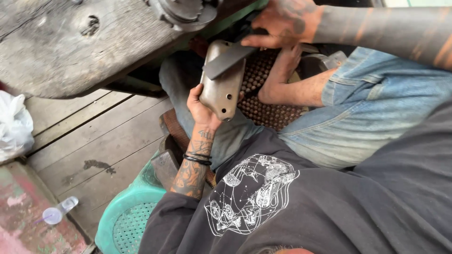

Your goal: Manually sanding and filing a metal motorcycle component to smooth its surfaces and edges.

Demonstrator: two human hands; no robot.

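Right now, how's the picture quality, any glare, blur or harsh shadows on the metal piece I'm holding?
Head view: soft, even daylight, no hard shadows; the metal plate shows only a dull sheen, no blown glare. The left hand gripping it is sharp; the right hand pressing the dark file is slightly soft. Wide-lens bending shows on the wooden bench edge.

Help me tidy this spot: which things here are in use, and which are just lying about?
In use:
- metal plate, held by the left hand
- dark flat tool, pressed on the plate by the right hand

Lying about:
- white plastic bag
- small clear cup on the floor
- green plastic stool
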